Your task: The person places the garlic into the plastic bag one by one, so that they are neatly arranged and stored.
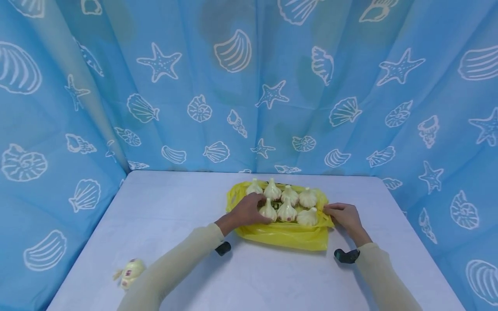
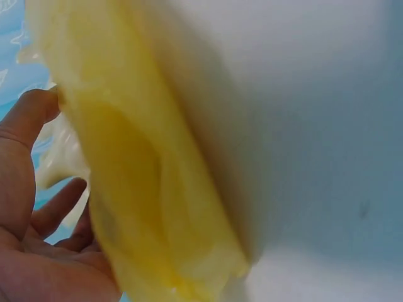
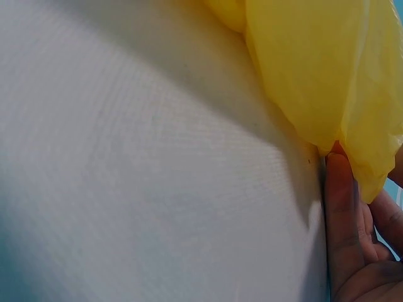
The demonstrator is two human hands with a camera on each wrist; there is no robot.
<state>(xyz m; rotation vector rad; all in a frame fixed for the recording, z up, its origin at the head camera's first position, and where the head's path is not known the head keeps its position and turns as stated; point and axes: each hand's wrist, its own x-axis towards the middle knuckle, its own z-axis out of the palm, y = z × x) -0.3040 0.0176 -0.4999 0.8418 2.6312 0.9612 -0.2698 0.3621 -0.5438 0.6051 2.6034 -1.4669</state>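
Observation:
A yellow plastic bag [image 1: 280, 236] lies spread on the table, its rim rolled open around several white garlic bulbs [image 1: 289, 195] that stand stem up. At the bag's left front, my left hand [image 1: 249, 210] holds a garlic bulb [image 1: 267, 211] between thumb and fingers. In the left wrist view the bag's wall [image 2: 145, 176] hides part of that bulb [image 2: 63, 154]. My right hand [image 1: 345, 218] pinches the bag's right edge. From the right wrist, the fingers [image 3: 343, 201] show against the gathered yellow plastic [image 3: 315, 75].
One more garlic bulb [image 1: 132, 272] lies on its side at the table's left front, beside my left sleeve [image 1: 175, 263]. The table [image 1: 163, 203] has a white cover. Blue curtains [image 1: 249, 121] with shell prints hang behind it and along both sides.

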